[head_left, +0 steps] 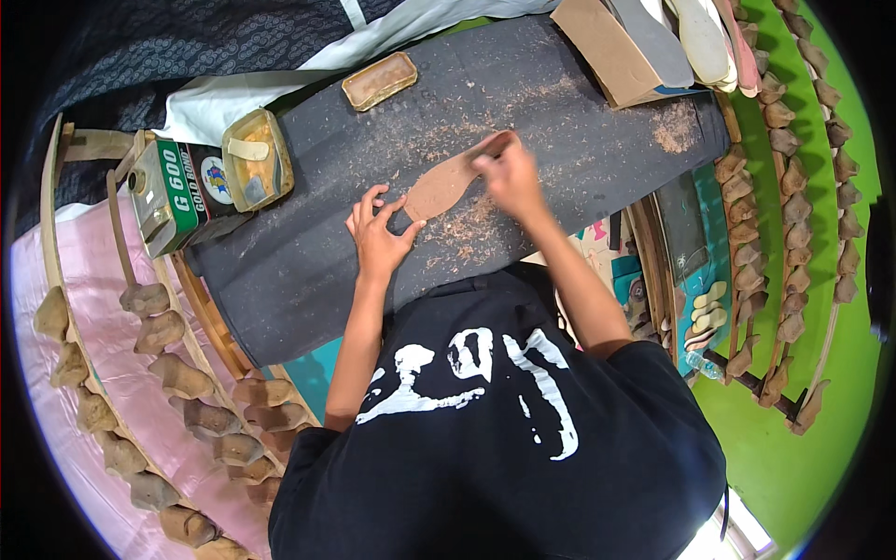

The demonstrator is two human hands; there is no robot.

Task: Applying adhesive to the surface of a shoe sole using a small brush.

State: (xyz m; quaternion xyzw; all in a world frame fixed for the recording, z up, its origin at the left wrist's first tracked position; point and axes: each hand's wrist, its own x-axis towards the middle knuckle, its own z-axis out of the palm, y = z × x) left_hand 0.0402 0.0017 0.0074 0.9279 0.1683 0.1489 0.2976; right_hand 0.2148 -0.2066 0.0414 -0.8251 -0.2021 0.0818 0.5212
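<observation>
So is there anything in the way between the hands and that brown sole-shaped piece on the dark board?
Nothing visible. The left hand already presses its fingertips on the near end of the brown sole-shaped piece, and the right hand rests at its far end. Only loose shavings lie around it on the dark board.

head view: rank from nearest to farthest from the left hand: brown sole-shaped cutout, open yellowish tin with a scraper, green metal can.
From the left hand:
1. Brown sole-shaped cutout, touching the fingertips.
2. Open yellowish tin with a scraper, up-left on the black mat.
3. Green metal can, farther left, at the mat's edge.
</observation>
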